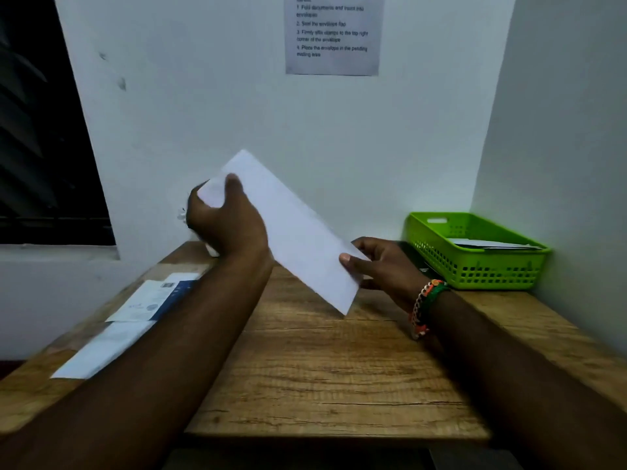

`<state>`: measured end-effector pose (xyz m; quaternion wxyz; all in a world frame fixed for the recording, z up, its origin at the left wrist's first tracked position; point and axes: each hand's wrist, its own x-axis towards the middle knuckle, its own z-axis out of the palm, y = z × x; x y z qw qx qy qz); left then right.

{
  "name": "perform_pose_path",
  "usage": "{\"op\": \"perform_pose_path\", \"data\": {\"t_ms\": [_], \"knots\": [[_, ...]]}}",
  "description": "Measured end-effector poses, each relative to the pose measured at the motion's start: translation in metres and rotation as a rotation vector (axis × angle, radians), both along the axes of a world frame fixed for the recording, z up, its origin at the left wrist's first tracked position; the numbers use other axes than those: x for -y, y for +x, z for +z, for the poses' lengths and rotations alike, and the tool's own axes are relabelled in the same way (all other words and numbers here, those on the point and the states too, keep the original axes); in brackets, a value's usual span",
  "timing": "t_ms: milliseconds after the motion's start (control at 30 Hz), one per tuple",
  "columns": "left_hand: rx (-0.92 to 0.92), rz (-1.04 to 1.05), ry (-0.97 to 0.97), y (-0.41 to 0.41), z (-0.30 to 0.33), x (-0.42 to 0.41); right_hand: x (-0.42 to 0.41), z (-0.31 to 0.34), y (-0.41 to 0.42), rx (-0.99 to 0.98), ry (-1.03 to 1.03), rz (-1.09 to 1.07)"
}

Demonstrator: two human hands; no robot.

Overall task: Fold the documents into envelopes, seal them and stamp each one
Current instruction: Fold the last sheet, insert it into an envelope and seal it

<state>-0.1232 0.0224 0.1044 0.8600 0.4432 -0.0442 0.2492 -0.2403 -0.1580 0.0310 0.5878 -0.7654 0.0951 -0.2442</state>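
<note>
Both hands, left [227, 222] and right [380, 266], pinch opposite ends of a plain white rectangular envelope [291, 228], tilted above the wooden table [322, 368]. A green perforated plastic basket [475, 269] holding papers sits right; loose white papers [112, 337] lie left.

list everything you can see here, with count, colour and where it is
envelope: one, white, held tilted in the air above the table
table: one, brown wood grain, fills the foreground
papers: a few, white with some blue print, left side of table
basket: one, green, far right corner of table, papers inside
instruction sheet: one, grey-white, on the wall at top
window: one, dark, far left
bracelets: several, orange, green, white, on the right wrist
hands: left grips the envelope's upper end, right pinches its lower end
</note>
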Motion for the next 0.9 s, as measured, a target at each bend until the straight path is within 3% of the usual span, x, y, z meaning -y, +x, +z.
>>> {"op": "perform_pose_path", "data": {"t_ms": [100,200,267,367,433,733,900], "knots": [[-0.215,-0.152,-0.014,0.023,-0.023,-0.019,0.004,0.005,-0.003,0.097,0.124,-0.065],[-0.411,-0.477,0.162,0.041,-0.048,-0.040,0.017,0.000,0.001,0.103,0.010,-0.249],[-0.345,-0.532,0.558,0.062,-0.068,-0.054,0.030,-0.009,0.006,0.013,-0.262,-0.391],[-0.183,-0.388,1.285,0.077,-0.086,-0.064,0.034,-0.016,0.009,-0.177,-0.545,-0.485],[-0.135,-0.285,1.504,0.078,-0.090,-0.064,0.032,-0.018,0.010,-0.219,-0.574,-0.457],[0.049,-0.200,1.737,0.078,-0.072,-0.053,0.024,-0.013,0.007,-0.311,-0.929,-0.442],[0.198,-0.300,1.557,0.092,-0.058,0.000,0.020,-0.013,0.006,-0.359,-0.958,-0.326]]}}
